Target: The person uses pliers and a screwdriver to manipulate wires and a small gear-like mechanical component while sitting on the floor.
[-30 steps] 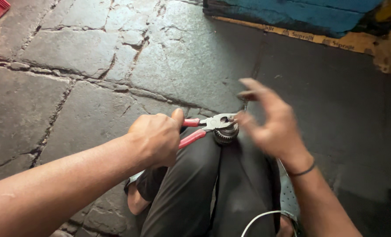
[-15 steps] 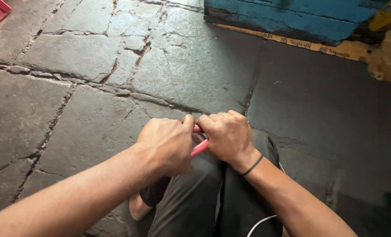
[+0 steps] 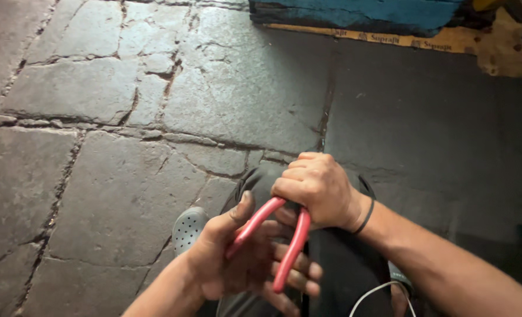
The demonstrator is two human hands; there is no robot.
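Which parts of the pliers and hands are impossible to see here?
Head view:
- Head of the pliers: hidden under the right hand, as is anything it grips.
- Left hand: lower fingers partly cut off by the bottom edge.
- White cable: runs off the bottom edge.

A flattened cardboard sheet [image 3: 425, 41], tan with dark printed lettering along its edge, lies on the stone floor [image 3: 97, 176] at the top right, partly tucked under a blue slab [image 3: 361, 14].
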